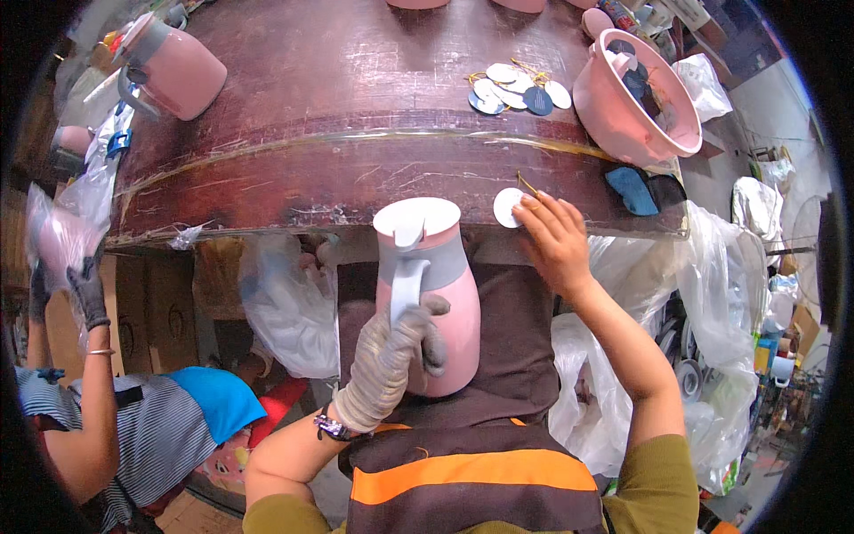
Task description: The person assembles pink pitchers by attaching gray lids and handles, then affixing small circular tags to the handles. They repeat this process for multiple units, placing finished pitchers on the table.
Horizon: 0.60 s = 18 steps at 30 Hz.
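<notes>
A pink jug [452, 334] with a grey neck, pale grey handle and white lid stands upright over my lap. My left hand [382, 365], in a grey glove, is wrapped round its handle. To the right, at the table's near edge, my bare right hand [553, 238] has its fingertips on a round white hang tag [509, 207] with a gold string. The fingers look pressed together on the tag. Farther back lies a pile of similar tags [511, 86], white and dark, with gold strings.
The dark red table [294, 178] spans the front. At its right stand a pink basin [614, 116] holding dark tags and a blue-and-black cloth [633, 191]. Another pink jug [182, 71] is at the far left. A co-worker's gloved hands [87, 289] hold a plastic-wrapped pink item. Plastic bags [605, 374] hang at right.
</notes>
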Each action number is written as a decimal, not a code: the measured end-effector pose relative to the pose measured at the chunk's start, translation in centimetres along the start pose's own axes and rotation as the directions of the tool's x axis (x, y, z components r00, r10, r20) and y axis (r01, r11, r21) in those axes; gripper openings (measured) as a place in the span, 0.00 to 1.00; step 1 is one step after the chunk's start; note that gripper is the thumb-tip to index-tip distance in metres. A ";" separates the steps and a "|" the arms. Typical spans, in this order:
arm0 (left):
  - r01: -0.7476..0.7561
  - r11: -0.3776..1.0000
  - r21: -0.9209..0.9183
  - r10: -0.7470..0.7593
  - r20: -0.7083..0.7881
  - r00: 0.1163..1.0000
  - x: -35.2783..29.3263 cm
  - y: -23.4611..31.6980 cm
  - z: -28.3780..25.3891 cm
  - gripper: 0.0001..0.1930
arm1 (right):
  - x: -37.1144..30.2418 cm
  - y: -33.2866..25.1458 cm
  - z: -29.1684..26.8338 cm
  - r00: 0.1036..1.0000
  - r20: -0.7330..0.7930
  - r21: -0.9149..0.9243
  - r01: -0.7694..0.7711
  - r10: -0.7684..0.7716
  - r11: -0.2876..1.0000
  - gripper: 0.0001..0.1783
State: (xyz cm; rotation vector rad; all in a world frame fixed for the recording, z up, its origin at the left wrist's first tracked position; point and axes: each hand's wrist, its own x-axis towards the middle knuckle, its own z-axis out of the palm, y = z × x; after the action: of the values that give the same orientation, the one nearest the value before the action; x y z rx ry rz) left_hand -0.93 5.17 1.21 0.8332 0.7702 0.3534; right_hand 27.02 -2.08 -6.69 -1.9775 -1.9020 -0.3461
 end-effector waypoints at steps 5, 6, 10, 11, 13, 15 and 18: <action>0.022 0.941 -0.336 -0.062 -0.108 0.992 1.3 0.0 1.0 0.24 | -0.3 0.4 1.1 0.937 -0.175 0.506 -0.179 0.304 0.844 0.15; 0.047 0.917 -0.396 -0.099 -0.112 0.989 1.7 -0.1 0.7 0.23 | 0.5 -0.4 0.3 0.944 -0.170 0.503 -0.163 0.281 0.849 0.15; 0.062 0.914 -0.400 -0.091 -0.053 0.994 1.7 -1.4 -0.4 0.20 | 2.7 -1.4 0.0 0.999 -0.016 0.033 -0.043 0.044 0.999 0.20; 0.062 0.922 -0.381 -0.081 -0.035 0.996 1.5 -1.4 -0.4 0.20 | 1.9 -0.9 0.3 0.999 -0.028 0.057 -0.024 0.026 0.998 0.20; 0.045 0.958 -0.282 -0.052 -0.017 0.998 1.3 -1.4 -0.3 0.19 | 0.8 -0.7 0.2 0.999 -0.047 0.109 0.026 -0.021 0.994 0.21; 0.014 0.988 -0.154 -0.015 -0.009 1.000 1.3 -1.1 -0.2 0.18 | -0.7 -3.0 -0.7 0.977 -0.006 0.434 -0.188 0.212 0.881 0.14; -0.114 0.968 0.224 0.120 -0.016 0.993 1.8 -1.9 -1.4 0.15 | -0.3 -8.0 -3.9 0.914 0.300 0.654 -0.406 0.274 0.638 0.08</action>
State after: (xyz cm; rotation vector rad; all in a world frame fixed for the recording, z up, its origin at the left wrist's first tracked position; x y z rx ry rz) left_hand -0.75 5.74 -1.71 1.0899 0.7994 0.3897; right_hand 19.38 -3.89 -2.57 -1.7690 -1.3636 0.6142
